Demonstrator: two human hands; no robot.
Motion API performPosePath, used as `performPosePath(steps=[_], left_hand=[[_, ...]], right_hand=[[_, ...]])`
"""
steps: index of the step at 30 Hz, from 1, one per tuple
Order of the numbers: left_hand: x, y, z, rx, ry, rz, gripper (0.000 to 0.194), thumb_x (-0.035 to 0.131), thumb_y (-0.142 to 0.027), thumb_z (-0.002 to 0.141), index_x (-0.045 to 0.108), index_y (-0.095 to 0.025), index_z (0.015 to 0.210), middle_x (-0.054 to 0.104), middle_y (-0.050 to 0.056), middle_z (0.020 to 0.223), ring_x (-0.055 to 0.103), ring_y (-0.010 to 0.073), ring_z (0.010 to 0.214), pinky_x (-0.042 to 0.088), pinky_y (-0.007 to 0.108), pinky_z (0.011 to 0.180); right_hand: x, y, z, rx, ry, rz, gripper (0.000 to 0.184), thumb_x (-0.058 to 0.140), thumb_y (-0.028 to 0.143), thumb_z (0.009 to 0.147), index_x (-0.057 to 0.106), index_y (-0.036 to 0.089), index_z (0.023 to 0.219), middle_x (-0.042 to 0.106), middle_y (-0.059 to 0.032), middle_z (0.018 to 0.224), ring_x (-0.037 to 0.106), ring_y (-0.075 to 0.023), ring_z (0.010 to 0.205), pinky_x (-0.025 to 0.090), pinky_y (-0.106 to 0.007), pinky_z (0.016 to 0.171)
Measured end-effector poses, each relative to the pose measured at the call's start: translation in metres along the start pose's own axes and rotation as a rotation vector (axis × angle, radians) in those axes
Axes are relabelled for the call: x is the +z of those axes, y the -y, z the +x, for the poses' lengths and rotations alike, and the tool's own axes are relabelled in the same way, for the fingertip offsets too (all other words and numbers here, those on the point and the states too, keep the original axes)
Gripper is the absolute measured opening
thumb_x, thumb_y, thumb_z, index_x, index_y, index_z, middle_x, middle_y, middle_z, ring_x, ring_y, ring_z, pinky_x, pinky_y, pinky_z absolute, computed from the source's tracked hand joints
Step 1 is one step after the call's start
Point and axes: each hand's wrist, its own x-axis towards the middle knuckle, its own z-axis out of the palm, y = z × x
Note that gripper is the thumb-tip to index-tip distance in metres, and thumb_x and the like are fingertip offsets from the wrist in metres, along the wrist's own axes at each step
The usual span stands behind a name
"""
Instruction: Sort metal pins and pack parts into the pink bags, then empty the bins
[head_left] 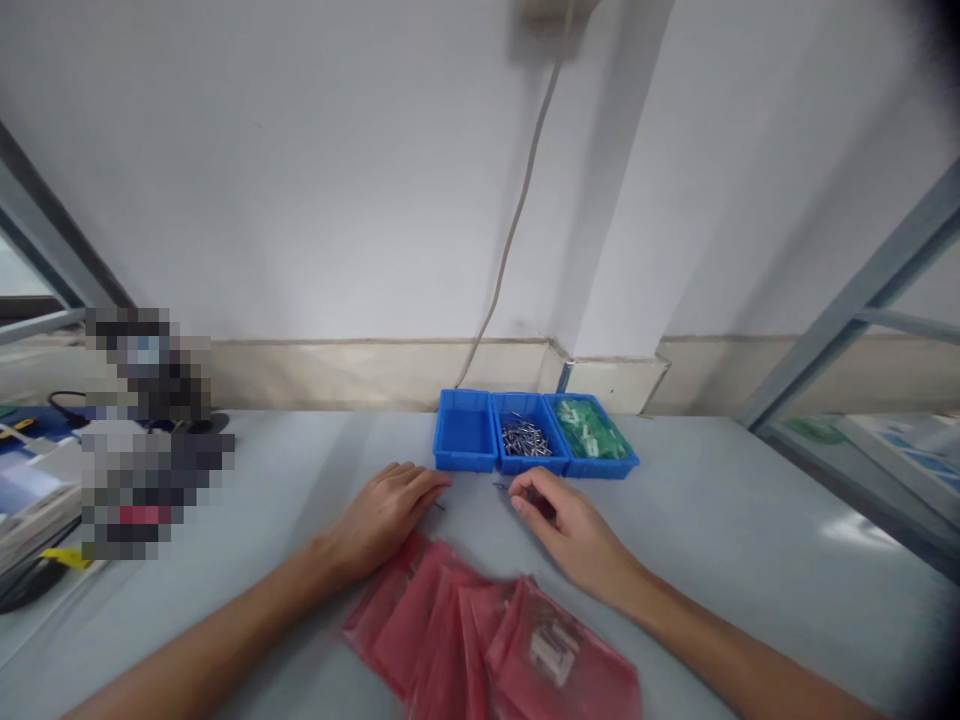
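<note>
My left hand (391, 512) rests on the table with its fingers drawn together. A thin metal pin (439, 505) sticks out beneath its fingers. The fingers of my right hand (559, 520) are curled into a pinch, and another small metal pin (500, 486) shows at their tips. Between and below the hands lie several overlapping red translucent bags (450, 640); the one on the right (600, 665) has pale and metallic pieces inside. Just beyond the right hand stands a blue bin (531, 465) filled with loose metal pins (523, 436).
A vacant blue bin (465, 430) adjoins on the left, and a blue bin (604, 468) of green packets (589, 428) on the right. Cables and other items (45, 480) lie at far left beside a blurred-out person (150, 420). A metal frame (847, 330) rises at right.
</note>
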Motion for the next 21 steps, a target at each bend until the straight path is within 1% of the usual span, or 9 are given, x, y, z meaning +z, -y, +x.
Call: performPosePath(steps=[5, 10, 16, 21], left_hand=[[-0.002, -0.002, 0.002, -0.003, 0.025, -0.006, 0.026, 0.044, -0.029, 0.114, 0.067, -0.021, 0.12, 0.072, 0.007, 0.103, 0.065, 0.0221, 0.095, 0.054, 0.037, 0.087], [0.001, 0.003, 0.0, 0.008, 0.011, -0.024, 0.025, 0.046, -0.027, 0.113, 0.068, -0.022, 0.125, 0.069, 0.007, 0.105, 0.062, 0.0226, 0.098, 0.053, 0.037, 0.09], [0.007, 0.009, -0.003, 0.023, 0.02, -0.046, 0.027, 0.047, -0.025, 0.113, 0.066, -0.021, 0.132, 0.066, 0.008, 0.108, 0.061, 0.0225, 0.102, 0.053, 0.036, 0.091], [0.005, 0.006, -0.004, -0.011, 0.046, -0.113, 0.021, 0.051, -0.03, 0.112, 0.064, -0.022, 0.127, 0.067, 0.006, 0.108, 0.063, 0.0211, 0.101, 0.053, 0.035, 0.089]], right_hand=[[0.001, -0.001, 0.0, -0.002, -0.007, -0.006, 0.015, 0.054, 0.036, 0.107, 0.065, 0.026, 0.104, 0.071, -0.003, 0.096, 0.065, -0.022, 0.086, 0.049, -0.032, 0.074], [0.001, -0.003, -0.001, 0.018, 0.001, -0.002, 0.015, 0.054, 0.035, 0.107, 0.065, 0.026, 0.105, 0.07, -0.0023, 0.096, 0.064, -0.0209, 0.085, 0.049, -0.032, 0.074], [0.001, -0.004, 0.0, 0.024, -0.002, 0.01, 0.016, 0.054, 0.036, 0.107, 0.065, 0.025, 0.104, 0.07, -0.0022, 0.095, 0.065, -0.0212, 0.085, 0.048, -0.032, 0.075], [0.001, -0.005, 0.0, 0.036, -0.002, 0.025, 0.012, 0.057, 0.034, 0.105, 0.066, 0.025, 0.105, 0.071, -0.002, 0.095, 0.066, -0.0209, 0.086, 0.049, -0.032, 0.076]])
